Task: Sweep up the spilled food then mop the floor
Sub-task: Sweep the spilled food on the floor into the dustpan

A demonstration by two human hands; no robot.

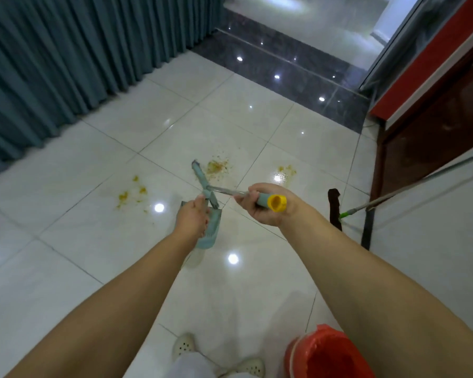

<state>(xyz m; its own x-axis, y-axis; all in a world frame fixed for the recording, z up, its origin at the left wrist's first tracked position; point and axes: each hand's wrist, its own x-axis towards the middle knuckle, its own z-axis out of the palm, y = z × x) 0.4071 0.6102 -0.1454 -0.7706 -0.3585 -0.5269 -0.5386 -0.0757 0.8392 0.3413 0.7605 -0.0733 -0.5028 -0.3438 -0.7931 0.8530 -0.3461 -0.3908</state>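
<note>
Dustpan point(210, 227) partly behind left hand point(191, 216)

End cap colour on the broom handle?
Yellow end cap on the grey-green broom handle; head view.

Both bare forearms reach forward and down from the bottom corners of the view, converging toward the middle. The left hand point(193, 218) is seen from its back, wrist nearly straight, with its fingers curled down and closed around something below the palm; the thumb points up and forward. The right hand point(268, 204) sits a little higher and to the right, just apart from the left one. It is turned with the back of the hand to the right and the wrist bent slightly inward, and its fingers point(247, 199) wrap in a full fist around a thin shaft. Both elbows are out of frame. Two feet point(185, 345) in pale perforated shoes stand below.
</note>
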